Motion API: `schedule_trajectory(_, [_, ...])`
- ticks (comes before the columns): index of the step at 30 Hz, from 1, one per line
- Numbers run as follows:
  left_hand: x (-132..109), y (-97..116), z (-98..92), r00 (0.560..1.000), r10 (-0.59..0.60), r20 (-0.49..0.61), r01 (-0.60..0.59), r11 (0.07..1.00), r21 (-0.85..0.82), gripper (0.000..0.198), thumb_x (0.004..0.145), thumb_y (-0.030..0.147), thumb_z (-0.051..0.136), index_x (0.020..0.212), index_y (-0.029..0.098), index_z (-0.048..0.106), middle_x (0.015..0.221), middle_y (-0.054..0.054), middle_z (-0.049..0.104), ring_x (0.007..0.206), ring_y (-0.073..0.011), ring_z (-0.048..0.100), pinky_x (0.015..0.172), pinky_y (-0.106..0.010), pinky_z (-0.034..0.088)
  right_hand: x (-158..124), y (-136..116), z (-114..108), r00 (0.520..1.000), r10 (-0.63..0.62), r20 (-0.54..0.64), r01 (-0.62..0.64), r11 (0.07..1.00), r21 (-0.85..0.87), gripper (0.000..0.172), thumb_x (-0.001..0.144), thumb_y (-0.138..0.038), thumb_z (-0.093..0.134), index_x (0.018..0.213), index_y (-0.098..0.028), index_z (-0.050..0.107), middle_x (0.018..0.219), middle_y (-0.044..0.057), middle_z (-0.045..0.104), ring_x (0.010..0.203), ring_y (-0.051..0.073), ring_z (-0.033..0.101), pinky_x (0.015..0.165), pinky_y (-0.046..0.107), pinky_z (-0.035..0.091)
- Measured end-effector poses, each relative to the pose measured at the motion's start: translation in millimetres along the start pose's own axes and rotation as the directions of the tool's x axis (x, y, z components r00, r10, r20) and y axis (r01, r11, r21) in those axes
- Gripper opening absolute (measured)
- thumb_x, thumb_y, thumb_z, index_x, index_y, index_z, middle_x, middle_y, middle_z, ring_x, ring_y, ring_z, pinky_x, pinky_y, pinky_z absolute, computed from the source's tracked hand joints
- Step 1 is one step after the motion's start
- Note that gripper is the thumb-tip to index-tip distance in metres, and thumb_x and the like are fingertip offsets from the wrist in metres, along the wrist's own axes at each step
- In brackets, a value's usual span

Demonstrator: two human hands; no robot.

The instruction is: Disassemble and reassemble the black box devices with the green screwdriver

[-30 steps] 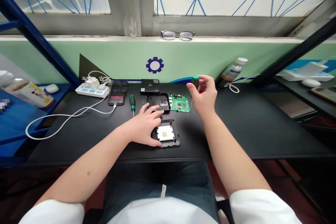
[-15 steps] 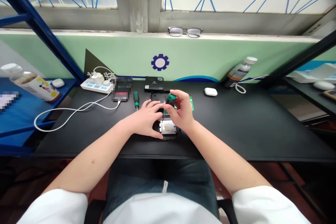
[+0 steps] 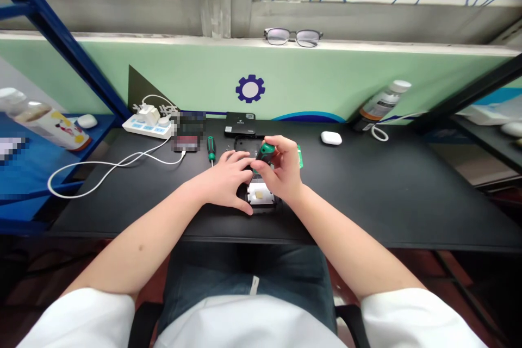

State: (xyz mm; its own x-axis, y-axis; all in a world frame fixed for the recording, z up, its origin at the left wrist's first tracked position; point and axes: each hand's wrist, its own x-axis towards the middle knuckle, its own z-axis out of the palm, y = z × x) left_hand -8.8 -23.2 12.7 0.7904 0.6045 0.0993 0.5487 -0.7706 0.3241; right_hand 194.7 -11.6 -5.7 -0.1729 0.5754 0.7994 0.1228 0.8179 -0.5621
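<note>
My right hand (image 3: pixel 285 169) is closed around the green-and-black handle of a screwdriver (image 3: pixel 267 151), which is held tilted over an opened black device. Its tip is hard to make out. The device lies near the desk's front edge, with a white panel (image 3: pixel 261 194) and a small tan square facing up. My left hand (image 3: pixel 228 180) lies spread along the device's left side, fingers apart, thumb by its lower edge. Behind both hands is an empty black casing (image 3: pixel 244 144). A green piece (image 3: pixel 300 156), perhaps a circuit board, is partly hidden behind my right hand.
On the black desk, a second screwdriver (image 3: pixel 211 149) lies left of my hands, near small loose bits. Further back are a black box (image 3: pixel 240 124), a blurred-out phone (image 3: pixel 185 138) on a white cable, and a power strip (image 3: pixel 147 126). A white earbud case (image 3: pixel 331 138) and a bottle (image 3: pixel 381 104) stand right.
The camera view has tilted down slightly, so the background sits higher in the picture. Both hands keep nearly the same pose, and the screwdriver handle leans a little differently.
</note>
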Motion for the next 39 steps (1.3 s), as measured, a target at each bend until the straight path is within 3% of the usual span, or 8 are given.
schedule_trajectory(7, [1,1,0.0,1.000,-0.001,0.005,0.001,1.000,0.024,0.061,0.071,0.071,0.090,0.101,0.019,0.077,0.148,-0.018,0.061,0.151,-0.0494,0.039,0.126,-0.068,0.027,-1,1,4,0.999,-0.036,-0.008,0.036,0.999,0.001,0.048,0.099,-0.052,0.072,0.136,-0.034,0.049,0.106,0.002,0.056,0.067,0.013,0.053,0.054,0.030,0.053])
schedule_trajectory(14, [-1,0,-3.3,0.999,-0.029,-0.014,0.028,0.998,-0.048,0.069,0.070,0.064,0.095,0.122,0.023,0.078,0.170,-0.017,0.042,0.161,-0.0491,0.024,0.128,-0.070,0.024,5,-3,0,0.999,-0.045,0.025,0.045,0.999,-0.002,0.045,0.098,-0.050,0.074,0.134,-0.033,0.051,0.105,0.002,0.056,0.075,0.015,0.055,0.063,0.032,0.055])
schedule_trajectory(20, [-3,-6,-7.0,1.000,-0.004,-0.031,0.003,0.999,-0.035,0.041,0.071,0.053,0.098,0.095,0.024,0.081,0.153,-0.014,0.058,0.156,-0.0497,0.031,0.125,-0.072,0.029,16,-14,-8,0.997,0.000,0.071,-0.004,0.998,0.068,0.028,0.105,-0.045,0.062,0.128,-0.029,0.063,0.110,0.008,0.058,0.095,0.022,0.060,0.075,0.039,0.059])
schedule_trajectory(28, [-1,-5,-8.2,1.000,-0.013,-0.012,0.012,1.000,-0.024,0.031,0.076,0.045,0.097,0.096,0.025,0.082,0.138,-0.013,0.065,0.152,-0.0459,0.036,0.122,-0.069,0.037,19,-18,-19,0.963,0.078,0.259,-0.156,0.943,0.295,0.031,0.112,-0.041,0.047,0.135,-0.033,0.068,0.127,0.008,0.069,0.114,0.023,0.069,0.100,0.045,0.060])
schedule_trajectory(32, [-2,-7,-8.3,1.000,-0.003,-0.015,0.002,0.999,-0.032,0.021,0.083,0.041,0.092,0.095,0.027,0.083,0.136,-0.012,0.066,0.151,-0.0440,0.038,0.121,-0.066,0.038,21,-17,-20,0.961,0.108,0.253,-0.186,0.933,0.308,0.029,0.111,-0.042,0.051,0.128,-0.032,0.072,0.121,0.007,0.066,0.114,0.022,0.067,0.097,0.043,0.061])
schedule_trajectory(35, [-1,-7,-8.3,1.000,-0.004,-0.019,0.003,0.999,-0.036,0.019,0.085,0.039,0.091,0.097,0.027,0.084,0.132,-0.011,0.068,0.150,-0.0438,0.039,0.121,-0.066,0.038,22,-16,-19,0.966,0.115,0.232,-0.181,0.939,0.291,0.029,0.111,-0.044,0.052,0.122,-0.030,0.075,0.115,0.007,0.061,0.103,0.020,0.065,0.087,0.041,0.062])
schedule_trajectory(39, [-1,-8,-8.0,1.000,-0.002,-0.009,0.002,1.000,-0.028,0.020,0.085,0.040,0.091,0.097,0.026,0.084,0.129,-0.012,0.069,0.149,-0.0451,0.041,0.119,-0.065,0.040,22,-19,-19,0.969,0.124,0.214,-0.195,0.915,0.353,0.030,0.112,-0.042,0.051,0.109,-0.028,0.077,0.115,0.007,0.070,0.101,0.020,0.070,0.080,0.038,0.063])
